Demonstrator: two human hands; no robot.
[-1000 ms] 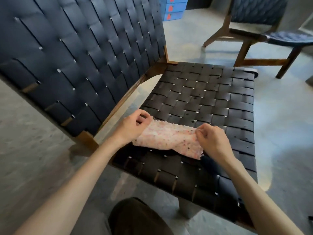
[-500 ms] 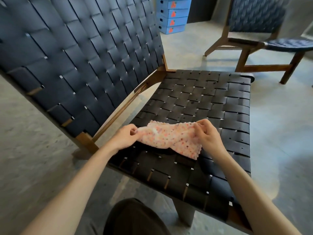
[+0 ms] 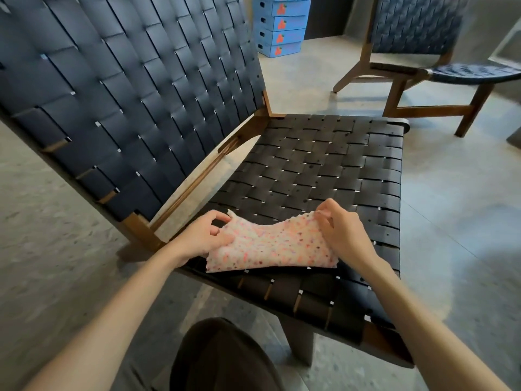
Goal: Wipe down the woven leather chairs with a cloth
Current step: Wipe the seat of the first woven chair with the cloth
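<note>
Cloth (image 3: 270, 249) spread wider, two hands (image 3: 203, 238) (image 3: 341, 232), two chairs (image 3: 310, 170) (image 3: 417, 32)

We see soft, even daylight, perhaps from the right; edges bow, and the floor (image 3: 56, 210) smears at left.

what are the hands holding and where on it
Both hold the speckled cloth: the left hand pinches its left end, the right hand its upper right corner, over the chair seat.
</note>
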